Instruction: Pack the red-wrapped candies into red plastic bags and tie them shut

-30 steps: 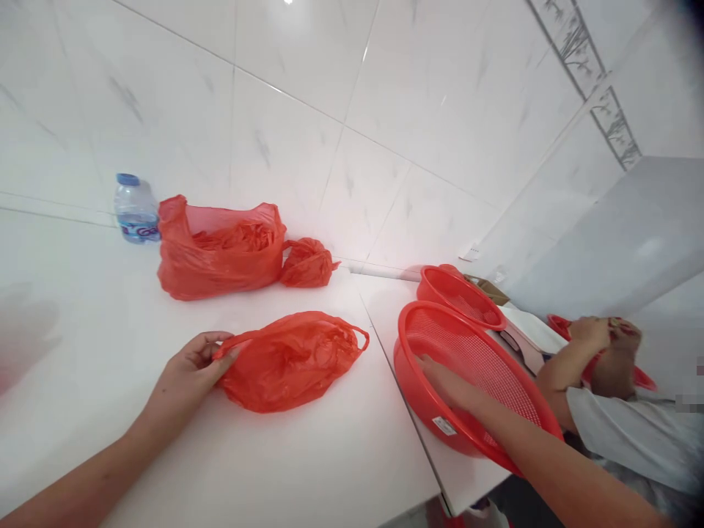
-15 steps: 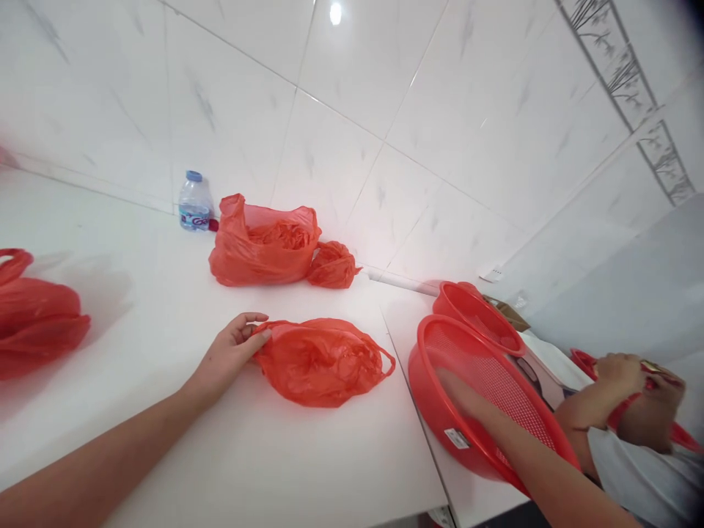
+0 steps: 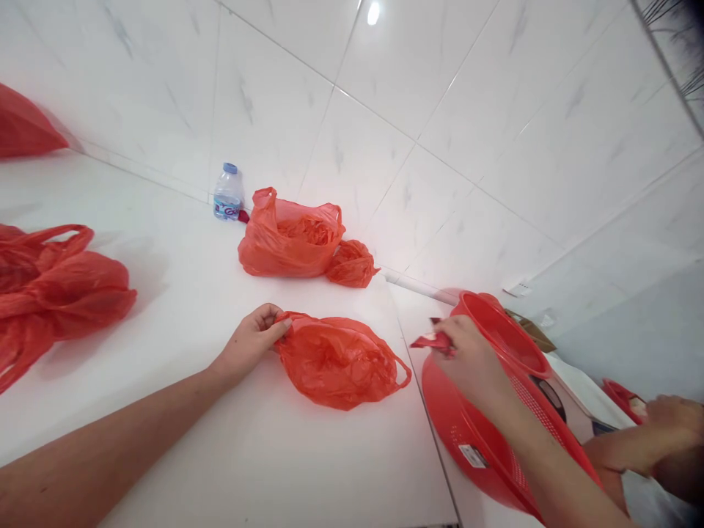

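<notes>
My left hand (image 3: 258, 334) pinches the left rim of a thin red plastic bag (image 3: 341, 363), which lies on the white table with its mouth open upward and one handle loop at its right end. My right hand (image 3: 467, 356) is closed on small red and whitish pieces, like crumpled wrappers, blurred and too small to name surely. It is above the near-left rim of a large red plastic colander (image 3: 462, 425), to the right of the bag. The forearm hides much of the colander's inside.
Against the tiled wall stand a water bottle (image 3: 227, 192), an open red bag (image 3: 291, 242) and a small tied bag (image 3: 352, 264). More red bags (image 3: 71, 286) lie at left. Behind the colander is another red basket (image 3: 506, 334). A co-worker's arm (image 3: 649, 433) reaches in at right.
My right hand has come up out of the colander with small red pieces in it and moved left toward the bag. My left hand still holds the bag's rim. The view has shifted left.
</notes>
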Demonstrator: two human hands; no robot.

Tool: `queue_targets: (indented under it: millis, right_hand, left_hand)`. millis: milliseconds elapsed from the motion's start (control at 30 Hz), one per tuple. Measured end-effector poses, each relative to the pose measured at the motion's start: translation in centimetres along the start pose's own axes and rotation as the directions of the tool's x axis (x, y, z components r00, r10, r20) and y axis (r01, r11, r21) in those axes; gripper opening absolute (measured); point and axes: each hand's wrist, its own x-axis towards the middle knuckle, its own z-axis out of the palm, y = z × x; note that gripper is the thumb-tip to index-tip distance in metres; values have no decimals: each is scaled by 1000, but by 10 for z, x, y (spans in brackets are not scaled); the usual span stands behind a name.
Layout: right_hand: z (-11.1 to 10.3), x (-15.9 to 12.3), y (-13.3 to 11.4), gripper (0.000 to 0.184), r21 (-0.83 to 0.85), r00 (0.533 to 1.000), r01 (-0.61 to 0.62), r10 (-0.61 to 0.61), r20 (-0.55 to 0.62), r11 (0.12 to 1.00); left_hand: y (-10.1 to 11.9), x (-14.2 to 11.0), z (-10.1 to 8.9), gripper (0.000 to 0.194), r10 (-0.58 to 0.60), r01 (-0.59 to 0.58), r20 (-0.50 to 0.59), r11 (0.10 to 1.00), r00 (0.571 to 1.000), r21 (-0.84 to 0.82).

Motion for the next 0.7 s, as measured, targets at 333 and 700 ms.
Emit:
queue_targets:
  millis: [333, 700]
  right_hand:
    - [104, 17, -89, 50, 187, 953, 47, -100, 286, 981]
    - [-2, -46, 56, 18, -87, 935, -333, 341, 94, 939]
  left_hand:
    - [2, -1, 1, 23, -4, 2, 44, 999, 999, 46]
    - [-7, 5, -3, 27, -91, 77, 80, 983, 993, 169]
